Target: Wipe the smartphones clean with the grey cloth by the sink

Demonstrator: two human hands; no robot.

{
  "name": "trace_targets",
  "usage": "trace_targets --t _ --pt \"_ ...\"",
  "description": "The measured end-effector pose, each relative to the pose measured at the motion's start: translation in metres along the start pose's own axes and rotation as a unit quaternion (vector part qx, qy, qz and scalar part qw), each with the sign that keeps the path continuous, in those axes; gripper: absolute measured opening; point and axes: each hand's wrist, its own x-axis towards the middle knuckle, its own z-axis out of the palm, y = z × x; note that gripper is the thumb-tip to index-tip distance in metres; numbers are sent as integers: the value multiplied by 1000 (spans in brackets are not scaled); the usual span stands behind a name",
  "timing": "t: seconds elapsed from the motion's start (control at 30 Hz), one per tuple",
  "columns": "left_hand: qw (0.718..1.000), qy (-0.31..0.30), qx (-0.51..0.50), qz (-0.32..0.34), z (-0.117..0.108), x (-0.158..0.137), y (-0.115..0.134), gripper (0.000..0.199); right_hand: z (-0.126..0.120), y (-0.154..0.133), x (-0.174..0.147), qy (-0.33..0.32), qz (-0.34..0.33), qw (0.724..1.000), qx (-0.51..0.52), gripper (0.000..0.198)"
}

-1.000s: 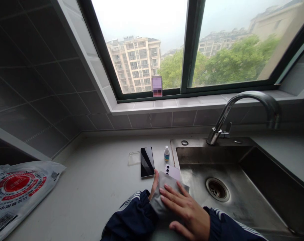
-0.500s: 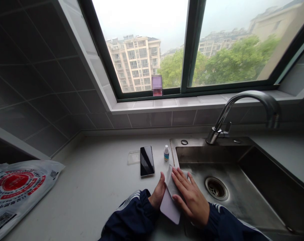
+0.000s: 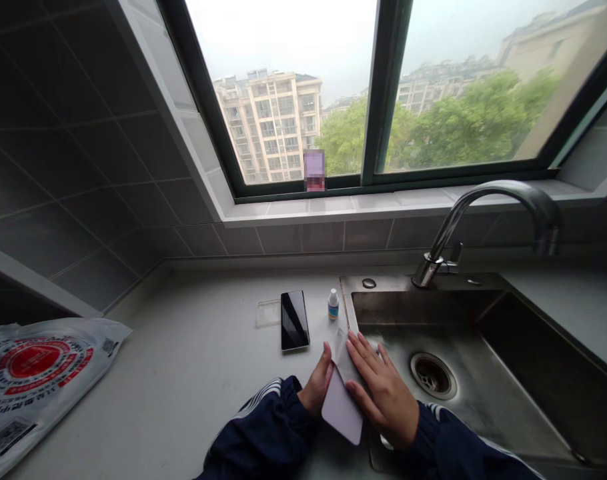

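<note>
A pale lilac phone (image 3: 341, 407) lies back-up at the counter (image 3: 193, 373) edge, just beside the sink (image 3: 483, 373) rim, w/ a grey cloth (image 3: 341, 345) over its far end. The left hand (image 3: 317, 387) grips the phone's left edge, thumb up along it, fingers curled under — not visible. The right hand (image 3: 383, 393) lies flat on the cloth and phone, fingers spread and pressing, holding nothing closed.

Just beyond: a black phone (image 3: 294, 320) screen-up, a clear case (image 3: 267, 313) to its left, a small dropper bottle (image 3: 333, 304) to its right — all apart from the hands. A printed plastic bag (image 3: 33, 373) sits far left. The sink basin holds only its drain (image 3: 431, 375); the faucet (image 3: 483, 220) arches over it.
</note>
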Motion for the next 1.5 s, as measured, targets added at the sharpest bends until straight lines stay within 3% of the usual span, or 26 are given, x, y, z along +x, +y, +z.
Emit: trace_targets --t 0.17,0.5,0.87,1.0,1.1,1.23,1.37,1.5 --pt "999 -4 -41 4 -4 1 -4 65 -3 -1 -1 1 -11 999 33 64" --pt "992 67 -82 -64 0 -5 -3 82 -22 -22 -1 -25 -154 979 129 63" --pt "979 86 -144 -113 -5 -2 4 96 -32 -25 -2 -61 -201 964 162 49" --pt "982 53 -153 -95 -10 1 7 98 -27 -21 -1 -33 -196 970 137 42" --pt "984 24 -156 -82 -9 2 6 88 -21 -15 -1 3 -171 979 108 39" --pt "990 25 -133 -27 -8 3 2 69 -14 -6 1 28 -107 992 60 46" --pt "997 3 -73 -6 -6 2 0 68 -8 0 1 9 -60 998 16 58" --pt "998 -14 -34 -47 -1 -2 4 74 -4 3 1 17 -27 999 1 62"
